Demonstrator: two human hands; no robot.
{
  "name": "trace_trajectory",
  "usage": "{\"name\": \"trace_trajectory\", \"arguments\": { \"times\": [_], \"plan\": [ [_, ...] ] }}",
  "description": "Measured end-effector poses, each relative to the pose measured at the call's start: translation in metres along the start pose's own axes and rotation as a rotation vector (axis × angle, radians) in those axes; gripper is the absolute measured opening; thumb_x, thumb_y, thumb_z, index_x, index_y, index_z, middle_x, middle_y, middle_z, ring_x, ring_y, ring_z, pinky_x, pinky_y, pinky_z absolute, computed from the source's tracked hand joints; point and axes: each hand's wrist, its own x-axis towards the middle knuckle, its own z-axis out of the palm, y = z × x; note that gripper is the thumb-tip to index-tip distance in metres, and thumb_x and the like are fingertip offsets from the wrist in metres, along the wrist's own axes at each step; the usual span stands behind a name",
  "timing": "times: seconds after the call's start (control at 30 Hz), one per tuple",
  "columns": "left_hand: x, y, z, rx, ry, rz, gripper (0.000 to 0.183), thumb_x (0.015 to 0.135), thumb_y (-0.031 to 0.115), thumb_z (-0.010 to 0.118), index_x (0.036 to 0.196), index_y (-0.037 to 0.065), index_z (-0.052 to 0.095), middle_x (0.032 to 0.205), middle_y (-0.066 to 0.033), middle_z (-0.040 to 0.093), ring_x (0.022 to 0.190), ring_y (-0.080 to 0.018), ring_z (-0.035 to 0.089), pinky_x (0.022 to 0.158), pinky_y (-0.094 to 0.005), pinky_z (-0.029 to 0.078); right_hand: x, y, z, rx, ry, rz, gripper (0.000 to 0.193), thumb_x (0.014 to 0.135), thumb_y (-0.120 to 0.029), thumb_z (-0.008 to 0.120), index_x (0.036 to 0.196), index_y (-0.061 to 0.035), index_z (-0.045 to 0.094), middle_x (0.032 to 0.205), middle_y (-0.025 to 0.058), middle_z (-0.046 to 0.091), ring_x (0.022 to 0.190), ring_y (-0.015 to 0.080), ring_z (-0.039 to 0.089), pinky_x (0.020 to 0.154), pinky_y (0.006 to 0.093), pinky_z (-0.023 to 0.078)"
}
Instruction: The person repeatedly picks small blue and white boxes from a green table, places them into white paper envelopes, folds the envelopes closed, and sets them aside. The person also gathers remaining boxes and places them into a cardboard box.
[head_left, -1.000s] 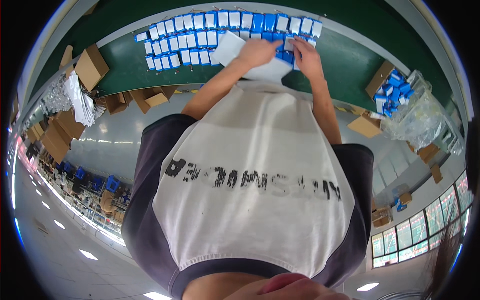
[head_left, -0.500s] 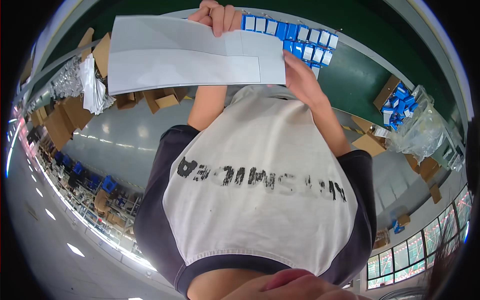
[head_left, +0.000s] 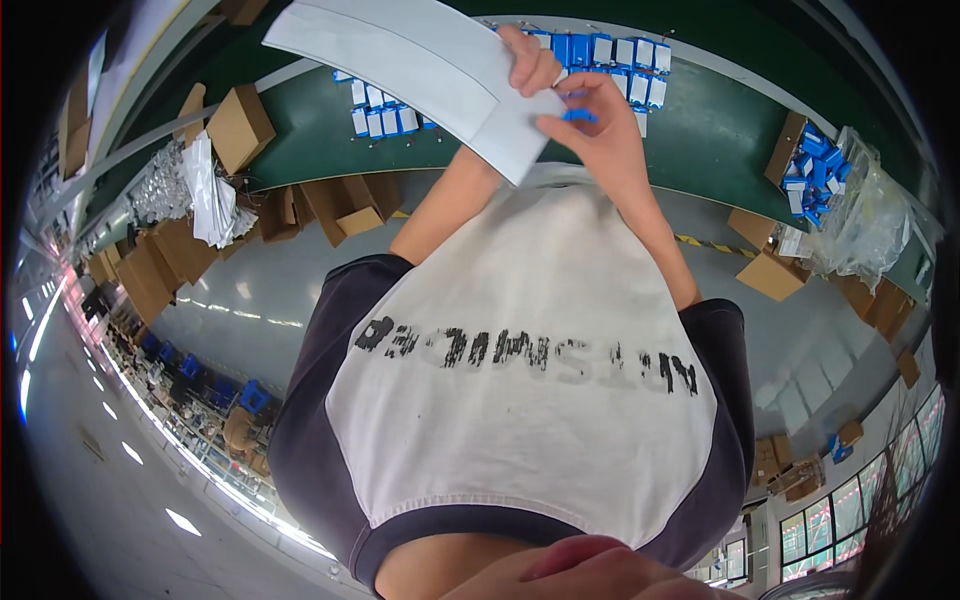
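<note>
Over the green bench (head_left: 300,150) edge, my left hand (head_left: 530,62) and right hand (head_left: 600,135) both pinch a white sheet (head_left: 420,60); grey floor (head_left: 260,290) below.

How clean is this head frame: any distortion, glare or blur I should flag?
Head view: strong fisheye bend, the green table edge curving and a black rim around the picture; ceiling lights mirror as bright streaks on the glossy floor; the white sheet, held by the left hand and right hand, is bright but not blown out; centre sharp, edges soft.
</note>
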Motion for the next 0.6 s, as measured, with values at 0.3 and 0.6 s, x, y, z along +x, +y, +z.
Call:
{"name": "trace_trajectory", "arguments": {
  "times": [0.3, 0.6],
  "plan": [
    [-0.001, 0.037, -0.002, 0.236, 0.033, 0.245, 0.018, 0.098, 0.025, 0.052, 0.098, 0.007, 0.058, 0.061, -0.0003, 0.040, 0.058, -0.0146, 0.039, 0.058, -0.0282, 0.034, -0.008, -0.044, 0.041, -0.377, -0.045, -0.412, 0.057, 0.069, -0.020, 0.090, 0.118, -0.0064, 0.063, 0.107, 0.0078, 0.059, 0.096, 0.0227, 0.057, 0.081, 0.0336, 0.050],
    [-0.008, 0.063, -0.013, 0.655, 0.124, 0.544, 0.027, 0.101, 0.031, 0.045, 0.096, 0.005, 0.050, 0.064, -0.0015, 0.040, 0.055, -0.0122, 0.038, 0.053, -0.0245, 0.032, -0.010, -0.049, 0.045, -0.199, -0.037, -0.432, 0.021, 0.083, -0.007, 0.078, 0.100, -0.0014, 0.067, 0.092, 0.0087, 0.063, 0.079, 0.0185, 0.061, 0.074, 0.0284, 0.050]
  ]
}}
